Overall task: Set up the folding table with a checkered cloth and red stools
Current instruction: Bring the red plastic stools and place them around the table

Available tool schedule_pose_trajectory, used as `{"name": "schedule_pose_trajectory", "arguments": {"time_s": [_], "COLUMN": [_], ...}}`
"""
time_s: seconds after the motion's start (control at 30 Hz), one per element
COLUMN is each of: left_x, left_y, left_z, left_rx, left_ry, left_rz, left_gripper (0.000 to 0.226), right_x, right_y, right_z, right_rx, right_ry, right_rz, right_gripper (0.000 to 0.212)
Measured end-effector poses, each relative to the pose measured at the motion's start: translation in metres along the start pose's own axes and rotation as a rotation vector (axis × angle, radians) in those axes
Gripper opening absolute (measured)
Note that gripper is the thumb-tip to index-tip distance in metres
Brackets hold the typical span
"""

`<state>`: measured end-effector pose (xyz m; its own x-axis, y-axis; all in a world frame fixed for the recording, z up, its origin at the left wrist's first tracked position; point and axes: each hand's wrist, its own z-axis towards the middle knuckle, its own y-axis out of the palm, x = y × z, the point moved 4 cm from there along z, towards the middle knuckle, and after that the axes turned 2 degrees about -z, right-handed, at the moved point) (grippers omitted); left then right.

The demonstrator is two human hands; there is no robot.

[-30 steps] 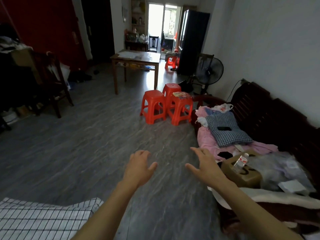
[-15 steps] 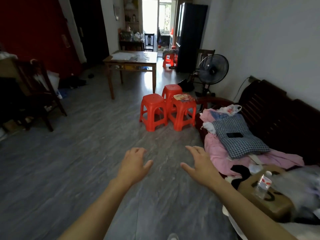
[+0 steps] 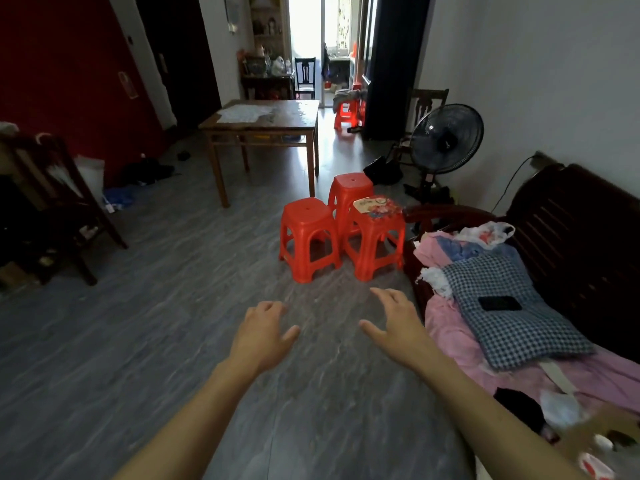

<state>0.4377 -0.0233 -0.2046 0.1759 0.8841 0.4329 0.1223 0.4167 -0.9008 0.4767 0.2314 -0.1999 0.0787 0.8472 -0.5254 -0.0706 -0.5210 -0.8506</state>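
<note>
two empty hands (image 3: 332,336) before red stools (image 3: 341,233)

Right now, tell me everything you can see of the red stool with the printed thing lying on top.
The red moulded-plastic stool stands upright on the grey floor, four splayed legs joined by rungs. A flat floral-printed fan or card lies on its seat. It is pressed close beside two matching red stools, next to the dark wooden sofa's armrest.

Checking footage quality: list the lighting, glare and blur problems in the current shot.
Head view: doorway blown out white, glare streaking the wooden table; room corners dim; wide-angle bend at edges; bottom-right clutter smeared by motion; red stools and both hands sharp.
</note>
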Motion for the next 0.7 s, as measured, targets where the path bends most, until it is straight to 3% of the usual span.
{"name": "schedule_pose_trajectory", "arguments": {"time_s": [0.2, 0.37, 0.7], "left_x": [-0.021, -0.047, -0.094], "left_y": [0.017, 0.024, 0.007], "left_z": [0.101, 0.201, 0.377], "left_rx": [-0.037, -0.039, -0.044], "left_ry": [-0.01, 0.017, 0.04], "left_rz": [-0.025, -0.079, -0.099], "left_gripper": [0.051, 0.064, 0.05], "right_x": [0.009, 0.002, -0.025], "right_y": [0.013, 0.026, 0.044], "right_z": [0.101, 0.192, 0.372], "right_rx": [-0.02, -0.03, -0.033], "right_ry": [-0.005, 0.027, 0.056], "right_rz": [-0.064, -0.112, -0.181], "right_gripper": [0.072, 0.073, 0.075]}}
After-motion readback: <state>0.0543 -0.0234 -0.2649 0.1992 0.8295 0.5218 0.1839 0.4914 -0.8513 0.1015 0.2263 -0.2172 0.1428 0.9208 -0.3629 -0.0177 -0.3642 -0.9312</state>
